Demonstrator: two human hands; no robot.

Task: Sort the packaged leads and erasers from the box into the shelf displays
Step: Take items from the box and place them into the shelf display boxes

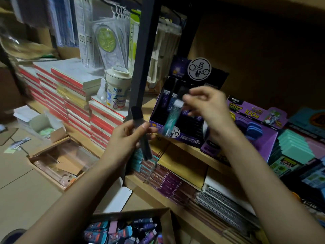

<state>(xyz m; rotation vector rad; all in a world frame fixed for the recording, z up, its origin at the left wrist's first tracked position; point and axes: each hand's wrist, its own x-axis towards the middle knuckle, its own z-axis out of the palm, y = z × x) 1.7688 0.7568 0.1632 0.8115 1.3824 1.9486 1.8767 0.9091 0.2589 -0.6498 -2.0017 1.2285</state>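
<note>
I had the right hand (209, 106) pinching a teal lead pack (171, 120) just over the purple display (190, 138) on the shelf, left hand (126, 138) gripping dark packs (143, 141), and honestly that skimpy pinch could've dropped it crooked.

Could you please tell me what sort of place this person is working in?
Probably a stationery shop or its stockroom: a purple cardboard display box on the shelf, stacks of red-edged notebooks, and hanging clear-packaged rulers.
</note>
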